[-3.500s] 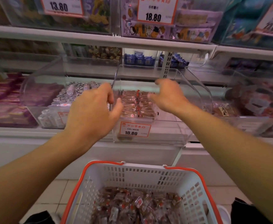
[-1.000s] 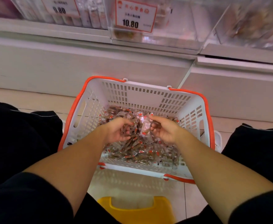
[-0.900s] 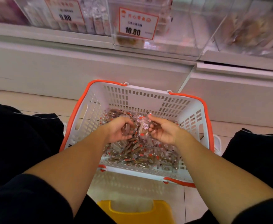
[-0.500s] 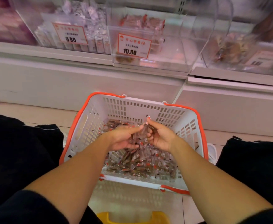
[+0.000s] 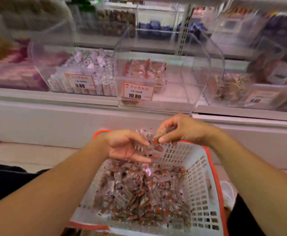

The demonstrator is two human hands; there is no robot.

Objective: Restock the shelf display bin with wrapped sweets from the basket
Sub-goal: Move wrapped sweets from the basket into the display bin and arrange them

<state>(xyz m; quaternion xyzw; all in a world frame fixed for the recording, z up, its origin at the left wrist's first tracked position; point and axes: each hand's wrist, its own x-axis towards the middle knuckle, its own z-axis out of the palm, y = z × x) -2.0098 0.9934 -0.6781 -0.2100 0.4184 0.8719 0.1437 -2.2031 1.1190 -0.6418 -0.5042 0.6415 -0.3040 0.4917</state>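
A white basket with an orange rim (image 5: 200,181) stands on the floor below me, with a heap of clear-wrapped brown sweets (image 5: 142,193) in it. Above its far edge my left hand (image 5: 124,147) lies palm up with a few wrapped sweets (image 5: 143,142) on its fingers. My right hand (image 5: 180,130) pinches more of the same sweets just to the right, fingertips touching the left hand's. The clear display bin (image 5: 187,77) with the 10.80 tag sits on the shelf above, holding a short row of sweets at its left.
A bin of silver-wrapped sweets tagged 9.80 (image 5: 81,74) stands left of the target bin, another bin of brown snacks (image 5: 238,87) right of it. The white shelf ledge (image 5: 54,97) runs across. My dark-clothed knees flank the basket. The picture is motion-blurred.
Both hands have risen out of the basket with sweets, up to its far rim. The view has tilted up, so the shelf bins show more fully.
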